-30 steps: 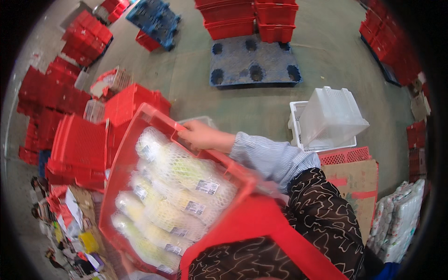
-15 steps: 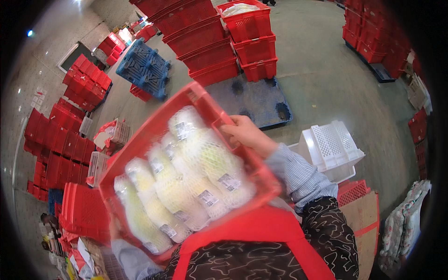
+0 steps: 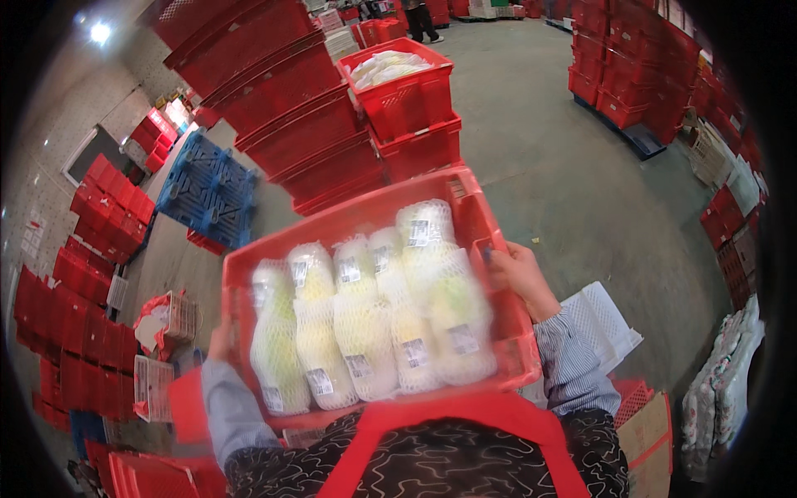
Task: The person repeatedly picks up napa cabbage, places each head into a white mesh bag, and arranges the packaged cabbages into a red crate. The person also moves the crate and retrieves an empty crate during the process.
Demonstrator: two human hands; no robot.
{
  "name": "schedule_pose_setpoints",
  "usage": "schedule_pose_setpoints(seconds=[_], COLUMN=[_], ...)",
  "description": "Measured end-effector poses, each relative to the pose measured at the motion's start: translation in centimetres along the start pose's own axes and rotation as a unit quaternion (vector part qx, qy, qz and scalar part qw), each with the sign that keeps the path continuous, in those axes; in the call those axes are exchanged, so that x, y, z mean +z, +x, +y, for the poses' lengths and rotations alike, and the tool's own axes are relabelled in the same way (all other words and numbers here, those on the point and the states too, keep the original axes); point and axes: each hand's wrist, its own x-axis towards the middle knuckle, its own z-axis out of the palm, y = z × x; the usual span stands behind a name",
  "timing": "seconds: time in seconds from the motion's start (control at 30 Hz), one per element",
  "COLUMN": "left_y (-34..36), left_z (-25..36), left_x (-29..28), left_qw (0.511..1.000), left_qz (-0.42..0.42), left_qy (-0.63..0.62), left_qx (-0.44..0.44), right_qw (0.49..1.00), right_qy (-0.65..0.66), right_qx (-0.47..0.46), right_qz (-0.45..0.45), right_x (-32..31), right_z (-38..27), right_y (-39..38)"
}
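Note:
Between my two hands I carry a red plastic crate (image 3: 328,232), raised off the floor in front of my body. It holds several napa cabbages (image 3: 361,336) in white foam nets with small printed labels, lying in two rows. My right hand (image 3: 525,278) is closed around the crate's right end at the handle opening. On the opposite end, my left hand (image 3: 219,339) grips the side; its fingers are partly hidden and blurred.
Ahead rises a tall stack of red crates (image 3: 278,100), beside a shorter stack topped by a crate (image 3: 415,104) of white-wrapped goods. A blue pallet (image 3: 207,187) stands tilted at left. White crates (image 3: 598,324) and cardboard (image 3: 652,444) sit at right. Far off, a person (image 3: 419,18) stands.
The crate has turned from a steep slant to nearly level, with its right end swinging nearer to the stacks ahead. My view has shifted rightward and up. Both hands keep their hold.

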Motion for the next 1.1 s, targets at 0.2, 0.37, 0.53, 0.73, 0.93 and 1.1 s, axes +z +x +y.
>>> schedule_pose_setpoints(seconds=[0.2, 0.37, 0.53, 0.73, 0.93, 1.1], left_y=[9.3, 13.6, 21.8, 31.6, 36.0, 36.1], left_z=[17.4, 33.0, 43.3, 52.9, 62.7, 65.6], left_x=[8.3, 14.5, 23.4, 28.0, 22.9, 23.3], left_qw=[0.888, 0.993, 0.989, 0.983, 0.963, 0.944], left_qz=[0.073, -0.033, -0.013, -0.056, -0.021, -0.014], left_qy=[0.322, 0.021, 0.037, -0.135, -0.212, -0.303], left_qx=[0.321, 0.115, 0.140, 0.109, 0.162, 0.129], right_qw=[0.994, 0.991, 0.985, 0.983, 0.961, 0.972], right_qy=[-0.004, 0.045, 0.020, -0.049, -0.161, -0.140], right_qx=[-0.077, -0.076, -0.106, -0.117, -0.208, -0.172], right_qz=[0.074, 0.098, 0.135, 0.135, 0.085, -0.081], right_x=[-6.1, -9.1, -10.5, -7.3, -3.9, -2.5], right_z=[-3.8, -9.4, -14.8, -28.0, -43.6, -53.8], right_y=[6.7, 12.8, 25.5, 41.3, 50.0, 62.6])
